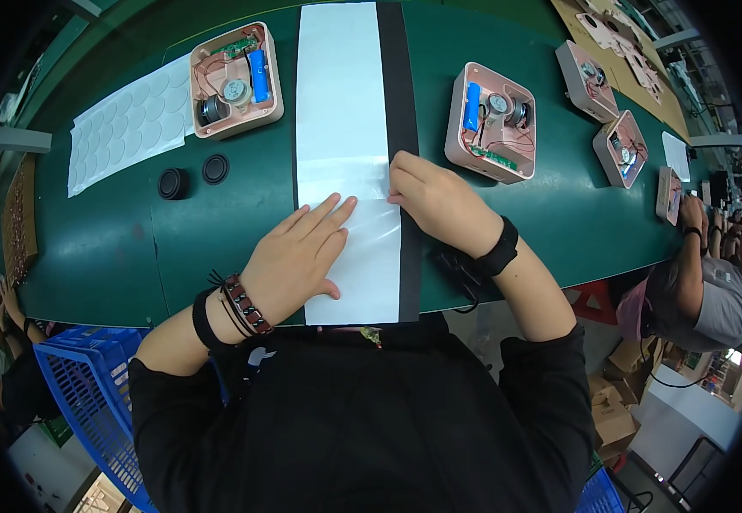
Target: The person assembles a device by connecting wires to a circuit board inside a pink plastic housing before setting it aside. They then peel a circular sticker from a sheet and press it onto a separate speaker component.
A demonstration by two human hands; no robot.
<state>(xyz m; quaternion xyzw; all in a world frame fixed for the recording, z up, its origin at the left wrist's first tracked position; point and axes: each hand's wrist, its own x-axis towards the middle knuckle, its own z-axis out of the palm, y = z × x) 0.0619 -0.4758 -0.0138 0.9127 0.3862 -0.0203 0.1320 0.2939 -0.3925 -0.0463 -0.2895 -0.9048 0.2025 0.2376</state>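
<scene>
A long glossy white strip (341, 103) runs away from me across the green table, over a wider black strip (403, 128). My left hand (295, 256) lies on the white strip's left part, fingers spread and pointing away. At the strip's right edge, my right hand (435, 201) is closed, fingertips pinched at the border of white and black. Whatever those fingertips hold is hidden or too small to name. Left of the strip sits an open pink housing (280, 94) with a blue cell, speaker and wires. A similar pink housing (490, 171) stands to the right.
A sheet of round white stickers (123, 128) and two black round parts (173, 184) (215, 168) lie left. More pink housings (589, 81) stand far right, near a co-worker (704, 291). A blue crate (88, 376) is below the table's left edge.
</scene>
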